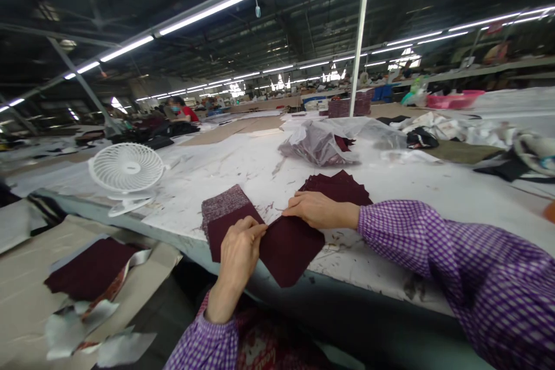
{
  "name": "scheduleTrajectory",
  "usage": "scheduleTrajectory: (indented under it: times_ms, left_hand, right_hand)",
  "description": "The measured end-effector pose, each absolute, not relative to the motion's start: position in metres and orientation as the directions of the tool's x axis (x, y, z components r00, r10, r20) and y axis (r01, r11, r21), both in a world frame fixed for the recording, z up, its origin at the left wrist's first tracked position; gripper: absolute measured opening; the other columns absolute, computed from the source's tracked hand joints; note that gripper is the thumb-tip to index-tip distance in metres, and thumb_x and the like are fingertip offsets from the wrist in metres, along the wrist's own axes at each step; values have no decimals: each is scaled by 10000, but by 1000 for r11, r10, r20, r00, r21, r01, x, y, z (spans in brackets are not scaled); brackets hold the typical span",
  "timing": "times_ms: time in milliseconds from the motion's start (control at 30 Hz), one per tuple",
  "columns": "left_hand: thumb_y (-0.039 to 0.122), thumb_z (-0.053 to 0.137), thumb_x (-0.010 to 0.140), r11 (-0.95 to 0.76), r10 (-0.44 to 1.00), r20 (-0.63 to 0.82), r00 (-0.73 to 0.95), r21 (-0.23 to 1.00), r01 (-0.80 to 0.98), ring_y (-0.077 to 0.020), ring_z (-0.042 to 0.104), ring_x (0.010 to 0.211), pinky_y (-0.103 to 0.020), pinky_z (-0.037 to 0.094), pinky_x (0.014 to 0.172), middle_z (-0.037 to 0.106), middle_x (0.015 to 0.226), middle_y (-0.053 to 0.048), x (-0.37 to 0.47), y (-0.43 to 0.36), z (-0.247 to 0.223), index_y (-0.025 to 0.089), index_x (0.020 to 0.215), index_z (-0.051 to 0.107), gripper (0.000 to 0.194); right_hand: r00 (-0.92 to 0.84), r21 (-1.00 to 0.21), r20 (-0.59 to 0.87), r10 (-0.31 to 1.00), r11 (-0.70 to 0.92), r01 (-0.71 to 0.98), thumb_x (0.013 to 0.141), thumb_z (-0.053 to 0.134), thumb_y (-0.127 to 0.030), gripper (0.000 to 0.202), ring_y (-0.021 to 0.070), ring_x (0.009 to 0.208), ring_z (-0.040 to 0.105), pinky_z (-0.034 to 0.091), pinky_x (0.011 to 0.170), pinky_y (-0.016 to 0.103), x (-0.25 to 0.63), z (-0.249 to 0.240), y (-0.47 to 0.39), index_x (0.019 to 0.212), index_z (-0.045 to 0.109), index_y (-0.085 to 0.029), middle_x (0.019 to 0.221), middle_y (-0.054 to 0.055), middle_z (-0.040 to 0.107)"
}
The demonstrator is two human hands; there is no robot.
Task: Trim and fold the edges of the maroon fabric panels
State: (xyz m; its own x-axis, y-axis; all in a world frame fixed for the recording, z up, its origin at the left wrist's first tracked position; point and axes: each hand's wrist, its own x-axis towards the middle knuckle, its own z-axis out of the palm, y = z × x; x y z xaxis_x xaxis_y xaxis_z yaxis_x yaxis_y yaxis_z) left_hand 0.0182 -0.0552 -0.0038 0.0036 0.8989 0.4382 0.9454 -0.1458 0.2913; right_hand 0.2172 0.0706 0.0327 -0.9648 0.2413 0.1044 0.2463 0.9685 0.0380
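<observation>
A dark maroon fabric piece (pixel 291 248) hangs partly over the table's front edge. My left hand (pixel 240 245) pinches its upper left corner, and my right hand (pixel 314 209) grips its top edge with closed fingers. Under and beside my left hand lies a stack of maroon and speckled fabric (pixel 228 205). Behind my right hand, a fanned pile of maroon pieces (pixel 340 187) rests on the white-covered table (pixel 186 188).
A white fan (pixel 126 167) stands at the left. Behind the pile is a clear plastic bag (pixel 321 141). Scraps lie on a lower surface (pixel 160 248) at left. A metal pole (pixel 361 34) rises behind; a pink basin (pixel 455 99) sits far right. A person (pixel 186 113) is in the distance.
</observation>
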Motion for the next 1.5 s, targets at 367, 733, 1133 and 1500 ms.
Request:
scheduleTrajectory:
  times_ms: [367, 733, 1133, 1500]
  left_hand:
    - [226, 427, 938, -173, 866, 500, 2, 295, 940, -178, 531, 823, -303, 434, 756, 607, 822, -43, 14, -65, -11, 194, 893, 700, 278]
    - [207, 441, 912, -249, 846, 531, -47, 471, 846, -182, 550, 842, -317, 449, 772, 613, 847, -52, 3, -73, -14, 195, 847, 677, 245]
    - [215, 469, 867, -211, 889, 434, -149, 676, 706, -172, 592, 875, -307, 458, 803, 642, 920, -41, -8, -73, -12, 194, 924, 622, 165]
    - [142, 540, 767, -125, 881, 429, -200, 618, 776, -177, 566, 864, -318, 460, 803, 584, 865, -24, 4, -67, -10, 199, 826, 617, 113]
  right_hand:
    - [-945, 279, -156, 288, 930, 237, 815, 430, -35, 561, 203, 836, 607, 429, 703, 287, 196, 65, 44, 1319, 554, -248, 954, 117, 658]
    - [-903, 295, -345, 256, 943, 154, 810, 439, -34, 614, 202, 747, 614, 410, 646, 296, 168, 87, 29, 1356, 512, -304, 860, 97, 684]
    - [-956, 357, -213, 202, 927, 116, 924, 379, -107, 547, 158, 617, 557, 405, 600, 269, 171, 76, 18, 1412, 416, -350, 783, 87, 651]
    - [-970, 169, -173, 169, 976, 140, 910, 384, -58, 672, 311, 1146, 532, 472, 861, 435, 181, 54, 33, 1469, 254, -408, 1428, 197, 353]
